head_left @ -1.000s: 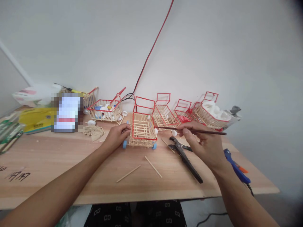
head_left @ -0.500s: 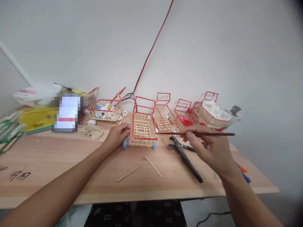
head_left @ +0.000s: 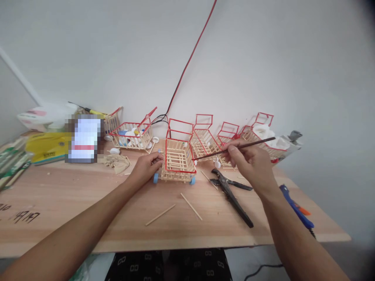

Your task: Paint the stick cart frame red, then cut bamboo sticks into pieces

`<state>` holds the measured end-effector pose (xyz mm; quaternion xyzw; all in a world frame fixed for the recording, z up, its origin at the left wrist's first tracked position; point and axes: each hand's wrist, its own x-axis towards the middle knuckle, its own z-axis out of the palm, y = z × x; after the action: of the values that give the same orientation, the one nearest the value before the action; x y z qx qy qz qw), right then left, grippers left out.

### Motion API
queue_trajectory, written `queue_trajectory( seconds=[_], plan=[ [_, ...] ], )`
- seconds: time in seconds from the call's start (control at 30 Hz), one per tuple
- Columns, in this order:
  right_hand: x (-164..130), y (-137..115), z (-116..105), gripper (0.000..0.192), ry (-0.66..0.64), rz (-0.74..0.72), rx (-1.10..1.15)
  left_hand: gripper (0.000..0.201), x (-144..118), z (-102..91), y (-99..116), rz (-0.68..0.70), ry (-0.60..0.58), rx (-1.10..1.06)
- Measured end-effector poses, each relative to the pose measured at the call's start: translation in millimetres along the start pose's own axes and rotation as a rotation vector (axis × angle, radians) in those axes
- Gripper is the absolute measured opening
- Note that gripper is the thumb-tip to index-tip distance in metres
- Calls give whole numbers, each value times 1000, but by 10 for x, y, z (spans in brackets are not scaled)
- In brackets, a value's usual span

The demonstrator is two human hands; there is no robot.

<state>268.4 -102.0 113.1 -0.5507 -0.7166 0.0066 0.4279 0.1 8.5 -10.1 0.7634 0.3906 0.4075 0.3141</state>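
A miniature shopping cart of thin wooden sticks, with red-painted top edges and handle and light blue wheels, stands in the middle of the table. My left hand is closed on its left side, with the fingertips partly hidden against the sticks. In my right hand, a thin dark paintbrush is pinched between thumb and fingers, its back end raised to the right. The brush tip meets the cart's right top edge, about halfway along.
Black pliers and two loose sticks lie in front. More stick carts line the wall, some holding white pieces. At left are a phone and a yellow packet. A blue tool lies at right.
The brush tip has moved from the cart's front right corner back along the right edge. My right hand has turned, raising the brush's back end. My left hand keeps its hold.
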Motion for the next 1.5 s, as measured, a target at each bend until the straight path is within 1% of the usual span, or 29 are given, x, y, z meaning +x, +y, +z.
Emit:
queue_trajectory(
  seconds=[0.13, 0.27, 0.43, 0.73, 0.83, 1.0, 1.13, 1.23, 1.3, 1.4, 1.47, 1.5],
  plan=[
    [-24, -29, -4, 23, 14, -21, -39, 15, -1, 3, 3, 8, 0, -15],
    [-74, -70, -20, 20, 21, -96, -103, 13, -4, 8, 9, 10, 7, -30],
    [-133, -104, -21, 17, -47, -162, -124, 13, -5, -2, 46, 16, 20, 2],
    [-298, -181, -168, 14, -129, -131, -95, 15, -4, 3, 56, 13, 27, 5],
    [-314, -187, -207, 15, -134, -114, -80, 15, -6, -2, 77, 10, 26, 5],
    [-289, -191, -175, 16, -85, -124, -106, 15, -3, -7, 91, 3, 31, 1],
    [-305, -199, -168, 16, -128, -135, -109, 15, -1, -2, 71, 11, 23, 2],
    [-315, -208, -203, 18, -126, -86, -69, 15, -1, 3, 49, 23, 32, 3],
    [-291, -185, -207, 20, -63, -11, 1, 14, -1, 5, 42, 29, 36, 7],
    [-222, -44, -154, 23, 50, 176, 219, 14, -3, 3, 53, 22, 28, 7],
    [-182, 114, -92, 25, 83, 304, 372, 15, -5, -2, 72, 10, 25, 2],
    [-170, 199, -62, 26, 74, 362, 433, 15, -6, -5, 82, 6, 23, 2]
  ],
)
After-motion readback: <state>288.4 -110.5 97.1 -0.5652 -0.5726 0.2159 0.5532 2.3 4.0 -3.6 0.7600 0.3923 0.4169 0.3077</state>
